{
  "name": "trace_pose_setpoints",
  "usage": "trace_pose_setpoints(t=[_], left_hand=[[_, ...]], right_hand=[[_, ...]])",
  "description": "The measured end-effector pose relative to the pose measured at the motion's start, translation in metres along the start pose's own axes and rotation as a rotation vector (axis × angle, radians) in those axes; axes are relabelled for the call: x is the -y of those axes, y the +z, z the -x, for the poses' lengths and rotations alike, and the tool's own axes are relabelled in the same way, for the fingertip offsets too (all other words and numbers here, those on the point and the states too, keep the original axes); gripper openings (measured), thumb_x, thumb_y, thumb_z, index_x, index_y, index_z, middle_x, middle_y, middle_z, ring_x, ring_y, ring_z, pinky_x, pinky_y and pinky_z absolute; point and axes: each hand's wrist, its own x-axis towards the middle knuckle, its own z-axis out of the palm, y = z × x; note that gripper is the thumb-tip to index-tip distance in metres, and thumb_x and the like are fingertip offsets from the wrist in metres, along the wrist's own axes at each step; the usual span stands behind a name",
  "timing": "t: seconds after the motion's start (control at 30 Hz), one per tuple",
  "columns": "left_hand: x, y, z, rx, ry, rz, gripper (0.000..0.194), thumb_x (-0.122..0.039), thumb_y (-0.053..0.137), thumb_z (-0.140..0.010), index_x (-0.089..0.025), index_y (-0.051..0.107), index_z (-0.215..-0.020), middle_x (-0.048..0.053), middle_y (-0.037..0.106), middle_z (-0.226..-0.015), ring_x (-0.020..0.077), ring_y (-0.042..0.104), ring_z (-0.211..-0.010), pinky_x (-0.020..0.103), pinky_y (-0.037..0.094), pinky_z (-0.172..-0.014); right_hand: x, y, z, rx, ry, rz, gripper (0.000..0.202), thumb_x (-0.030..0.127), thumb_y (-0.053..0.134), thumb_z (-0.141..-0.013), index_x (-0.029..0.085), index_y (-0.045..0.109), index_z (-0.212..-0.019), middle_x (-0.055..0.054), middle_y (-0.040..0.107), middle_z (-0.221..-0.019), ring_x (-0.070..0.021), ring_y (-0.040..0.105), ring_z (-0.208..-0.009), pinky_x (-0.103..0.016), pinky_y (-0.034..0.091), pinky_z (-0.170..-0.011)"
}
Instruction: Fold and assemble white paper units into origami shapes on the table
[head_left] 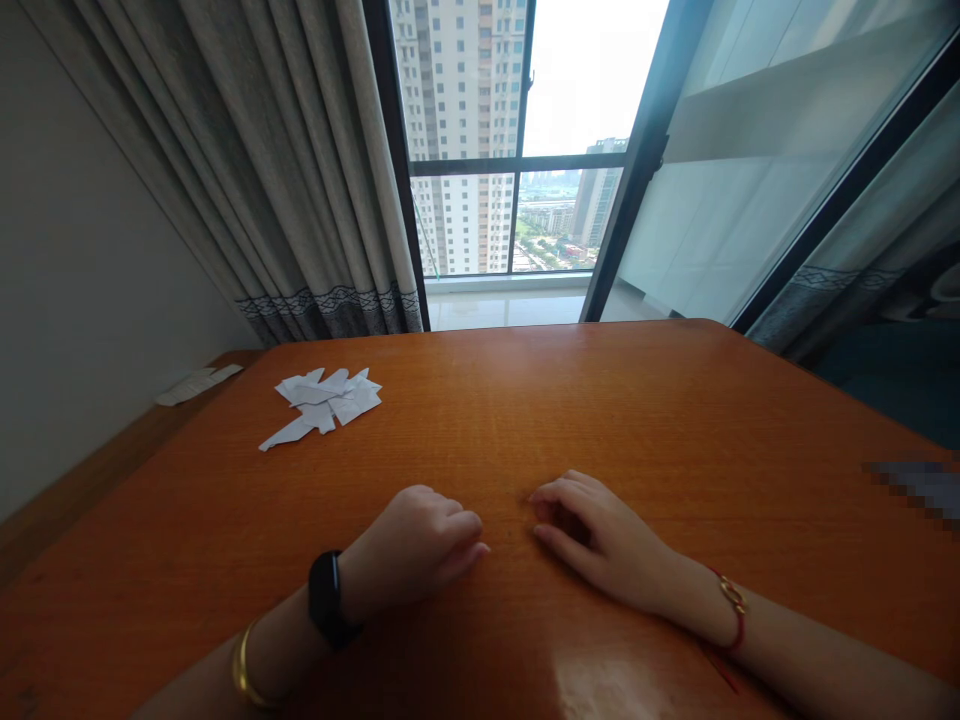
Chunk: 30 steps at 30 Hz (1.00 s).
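Observation:
My left hand (412,545) rests on the brown wooden table (480,410) with its fingers curled into a loose fist, and nothing shows in it. A black band and a gold bangle circle that wrist. To its right, my right hand (600,535) lies on the tabletop with the fingers bent and a gap between thumb and forefinger; it holds nothing. A red cord bracelet is around the right wrist. The two hands do not touch. Beyond my left hand, toward the far left, lies a loose pile of white paper pieces (330,398).
More pale paper (199,384) lies on a ledge past the table's left edge. A pixelated grey item (919,488) sits at the right edge. Grey curtains (300,200) and a window stand behind the table's far edge.

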Motion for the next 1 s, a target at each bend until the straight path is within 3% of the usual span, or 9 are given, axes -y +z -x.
trace_pose_setpoints(t=[0.43, 0.63, 0.8, 1.0], left_hand=[[0.0000, 0.0006, -0.0001, 0.017, -0.008, 0.008, 0.019, -0.032, 0.049, -0.093, -0.021, 0.062, -0.085, 0.001, 0.067, -0.072, 0.0184, 0.063, -0.064, 0.029, 0.039, -0.060], [0.0002, 0.0016, 0.0009, -0.022, -0.016, 0.038, 0.019, -0.032, 0.050, -0.093, -0.020, 0.060, -0.103, 0.003, 0.070, -0.079, 0.0198, 0.066, -0.071, 0.029, 0.042, -0.063], [0.0005, 0.0023, 0.0006, 0.018, -0.013, 0.015, 0.020, -0.033, 0.048, -0.094, -0.021, 0.062, -0.086, 0.002, 0.068, -0.073, 0.0183, 0.063, -0.065, 0.029, 0.040, -0.060], [-0.0004, 0.0004, 0.0001, -0.003, -0.015, 0.025, 0.017, -0.032, 0.049, -0.093, -0.020, 0.062, -0.091, 0.002, 0.068, -0.073, 0.0180, 0.063, -0.066, 0.027, 0.041, -0.061]], right_hand=[[0.0011, -0.0002, -0.0011, 0.000, -0.038, -0.004, 0.013, 0.019, 0.058, -0.087, 0.018, 0.059, -0.100, -0.007, 0.066, -0.096, -0.0213, 0.056, -0.090, -0.037, 0.045, -0.083], [0.0005, -0.0005, -0.0006, -0.013, -0.046, 0.006, 0.014, 0.020, 0.057, -0.088, 0.019, 0.059, -0.102, -0.007, 0.067, -0.096, -0.0213, 0.056, -0.090, -0.038, 0.045, -0.083], [0.0009, -0.0010, -0.0004, -0.022, -0.051, 0.005, 0.013, 0.021, 0.056, -0.089, 0.019, 0.059, -0.101, -0.007, 0.067, -0.096, -0.0212, 0.057, -0.090, -0.038, 0.045, -0.083], [0.0018, -0.0019, -0.0002, -0.028, -0.064, 0.016, 0.010, 0.022, 0.055, -0.089, 0.019, 0.059, -0.098, -0.007, 0.067, -0.095, -0.0209, 0.057, -0.089, -0.037, 0.045, -0.082]])
